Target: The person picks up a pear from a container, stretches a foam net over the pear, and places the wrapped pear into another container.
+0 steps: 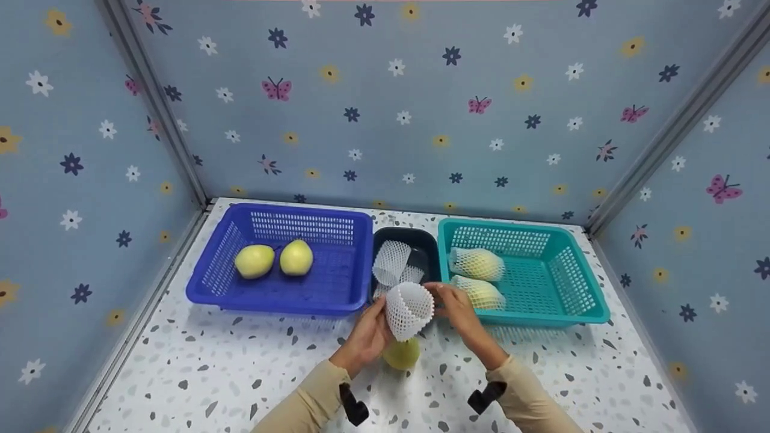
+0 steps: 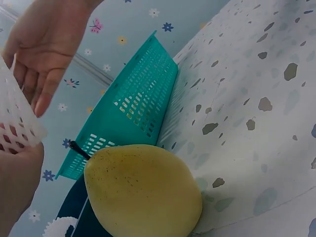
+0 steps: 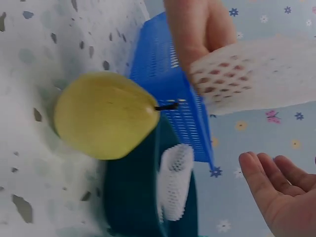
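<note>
My left hand [image 1: 368, 334] holds a white foam net sleeve [image 1: 408, 310], its mouth spread wide and facing up. Beside the sleeve's right rim is my right hand [image 1: 458, 310]; in the right wrist view that hand [image 3: 289, 190] has loosely extended fingers, apart from the net. Below the sleeve a yellow pear [image 1: 402, 355] sits on the table, its upper part hidden in the head view. Both wrist views show this pear [image 2: 143, 190] bare, with a dark stem.
On the left, a blue basket [image 1: 337, 264] holds two bare pears [image 1: 254, 261]. A dark tray [image 1: 424, 237] with more net sleeves [image 1: 392, 263] stands in the middle. To the right, a teal basket [image 1: 535, 285] contains two net-wrapped pears [image 1: 481, 264]. Patterned walls [image 1: 385, 120] enclose the speckled table [image 1: 240, 373].
</note>
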A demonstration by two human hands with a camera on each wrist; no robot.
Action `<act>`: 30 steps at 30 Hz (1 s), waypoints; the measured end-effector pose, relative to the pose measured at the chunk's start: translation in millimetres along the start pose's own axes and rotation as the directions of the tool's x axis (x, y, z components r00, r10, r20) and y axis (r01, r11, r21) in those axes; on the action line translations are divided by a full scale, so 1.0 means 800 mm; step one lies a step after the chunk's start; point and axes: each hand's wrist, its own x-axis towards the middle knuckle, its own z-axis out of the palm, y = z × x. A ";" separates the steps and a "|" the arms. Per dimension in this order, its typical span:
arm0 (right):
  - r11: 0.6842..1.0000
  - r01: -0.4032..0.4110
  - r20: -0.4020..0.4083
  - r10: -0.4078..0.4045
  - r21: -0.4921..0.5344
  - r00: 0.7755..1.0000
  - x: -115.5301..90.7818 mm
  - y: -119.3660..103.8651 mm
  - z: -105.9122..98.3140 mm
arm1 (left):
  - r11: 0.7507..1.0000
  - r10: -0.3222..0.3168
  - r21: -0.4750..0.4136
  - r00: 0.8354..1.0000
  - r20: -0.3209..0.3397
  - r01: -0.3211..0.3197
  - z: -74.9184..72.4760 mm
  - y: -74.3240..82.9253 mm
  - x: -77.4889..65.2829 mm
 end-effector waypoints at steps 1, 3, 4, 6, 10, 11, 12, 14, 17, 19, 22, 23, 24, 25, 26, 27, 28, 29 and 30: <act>0.999 -0.036 0.005 0.036 -0.014 0.999 0.000 0.005 0.003 | 1.000 -0.019 0.000 1.000 0.013 0.019 0.001 0.000 -0.001; 0.996 -0.075 0.014 0.076 -0.050 0.997 -0.002 0.013 0.009 | 0.999 -0.049 -0.006 0.999 0.022 0.049 0.003 -0.001 -0.003; 0.995 -0.082 0.031 0.083 -0.051 0.996 -0.003 0.016 0.012 | 0.998 -0.060 0.000 0.998 0.033 0.060 0.004 -0.001 -0.004; 0.997 -0.069 0.058 0.071 -0.043 0.996 -0.005 0.021 0.017 | 0.996 -0.084 0.022 0.995 0.053 0.083 0.006 -0.002 -0.006; 0.999 -0.037 0.122 0.032 0.038 0.992 -0.008 0.024 0.026 | 0.994 -0.096 0.057 0.990 0.099 0.090 0.005 -0.002 -0.008; 0.998 -0.048 0.113 0.044 0.036 0.993 -0.008 0.024 0.028 | 0.994 -0.093 0.063 0.991 0.099 0.087 0.005 -0.002 -0.008; 0.997 -0.064 0.109 0.059 0.041 0.992 -0.009 0.023 0.030 | 0.994 -0.090 0.072 0.990 0.107 0.082 0.004 -0.002 -0.007; 0.994 -0.094 0.118 0.086 0.063 0.989 -0.011 0.021 0.033 | 0.993 -0.075 0.102 0.988 0.133 0.061 0.002 -0.002 -0.007; 0.984 -0.135 0.134 0.119 0.113 0.984 -0.014 0.015 0.035 | 0.989 -0.055 0.143 0.984 0.171 0.030 -0.002 -0.002 -0.007; 0.975 -0.144 0.162 0.116 0.169 0.980 -0.016 0.015 0.036 | 0.986 -0.036 0.166 0.979 0.200 0.003 -0.003 -0.002 -0.007; 0.958 -0.166 0.157 0.132 0.234 0.979 -0.015 0.020 0.036 | 0.970 -0.005 0.238 0.979 0.204 -0.044 -0.007 -0.002 -0.008; 0.948 -0.187 0.147 0.152 0.258 0.977 -0.013 0.023 0.036 | 0.961 0.002 0.271 0.978 0.210 -0.061 -0.008 -0.002 -0.009; 0.936 -0.205 0.141 0.170 0.286 0.975 -0.011 0.027 0.035 | 0.941 0.008 0.327 0.976 0.216 -0.080 -0.008 0.000 -0.012; 0.921 -0.225 0.138 0.189 0.318 0.972 -0.009 0.030 0.035 | 0.931 0.008 0.355 0.978 0.209 -0.084 -0.009 0.001 -0.012; 0.904 -0.251 0.138 0.215 0.346 0.967 -0.008 0.030 0.034 | 0.921 0.012 0.380 0.979 0.203 -0.090 -0.011 0.001 -0.013; 0.884 -0.279 0.146 0.241 0.375 0.959 -0.006 0.031 0.034 | 0.911 0.014 0.402 0.980 0.201 -0.095 -0.011 0.001 -0.013; 0.860 -0.308 0.161 0.265 0.407 0.951 -0.006 0.031 0.033 | 0.901 0.012 0.424 0.982 0.187 -0.092 -0.012 0.001 -0.013; 0.835 -0.332 0.184 0.278 0.439 0.943 -0.005 0.031 0.032 | 0.894 0.006 0.440 0.985 0.172 -0.083 -0.012 0.001 -0.014; 0.808 -0.357 0.212 0.289 0.469 0.933 -0.006 0.031 0.032 | 0.889 0.004 0.451 0.988 0.155 -0.074 -0.011 0.001 -0.014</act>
